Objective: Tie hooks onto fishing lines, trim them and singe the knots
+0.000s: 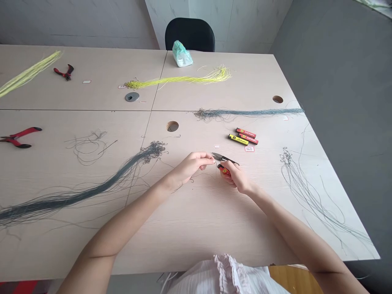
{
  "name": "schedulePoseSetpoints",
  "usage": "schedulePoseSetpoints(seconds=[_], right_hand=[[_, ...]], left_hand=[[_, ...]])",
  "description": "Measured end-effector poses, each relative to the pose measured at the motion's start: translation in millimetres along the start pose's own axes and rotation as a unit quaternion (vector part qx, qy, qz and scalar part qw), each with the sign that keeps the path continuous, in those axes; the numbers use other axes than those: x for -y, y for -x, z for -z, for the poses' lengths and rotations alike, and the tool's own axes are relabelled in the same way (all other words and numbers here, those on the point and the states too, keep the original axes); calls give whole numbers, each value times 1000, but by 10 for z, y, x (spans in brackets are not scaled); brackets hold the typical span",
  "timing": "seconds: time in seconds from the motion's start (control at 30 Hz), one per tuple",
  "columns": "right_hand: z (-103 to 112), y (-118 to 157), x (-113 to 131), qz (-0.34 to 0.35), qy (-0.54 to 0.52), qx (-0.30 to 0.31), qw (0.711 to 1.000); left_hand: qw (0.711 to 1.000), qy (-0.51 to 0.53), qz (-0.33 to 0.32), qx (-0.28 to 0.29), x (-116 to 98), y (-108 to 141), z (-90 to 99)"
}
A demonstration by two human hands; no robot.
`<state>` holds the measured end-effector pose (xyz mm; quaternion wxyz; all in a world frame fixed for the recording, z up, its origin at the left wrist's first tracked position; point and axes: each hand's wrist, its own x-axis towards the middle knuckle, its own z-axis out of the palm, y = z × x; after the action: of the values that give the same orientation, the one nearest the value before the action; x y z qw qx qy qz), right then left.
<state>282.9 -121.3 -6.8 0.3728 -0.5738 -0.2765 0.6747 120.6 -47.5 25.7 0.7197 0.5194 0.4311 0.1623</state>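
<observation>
My left hand (196,165) is closed in a pinch, with what looks like a thin fishing line at its fingertips; the line is too fine to follow fully. Facing it, my right hand (235,175) is wrapped around a red lighter (224,170), whose top points toward the left fingertips. Thread snips (225,158) with dark blades lie just behind the hands, partly covered by the right one. To the left of my left hand is a bundle of dark line (113,183) with a cluster of small fish hooks (154,150) at its end.
Two red lighters and a yellow lighter (238,139) lie beyond my right hand. Hooked line bundles lie at the right (301,183) and farther back (251,112). Yellow line (183,79), a plastic bag (182,55), pliers (21,136) and a table hole (172,126) are also around.
</observation>
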Motion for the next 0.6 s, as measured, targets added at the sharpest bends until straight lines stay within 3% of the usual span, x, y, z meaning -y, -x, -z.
schedulePoseSetpoints(seconds=[0.6], right_hand=[[-22, 27, 35, 9, 66, -15, 998]], left_hand=[[1000, 2, 12, 4, -20, 8, -9]])
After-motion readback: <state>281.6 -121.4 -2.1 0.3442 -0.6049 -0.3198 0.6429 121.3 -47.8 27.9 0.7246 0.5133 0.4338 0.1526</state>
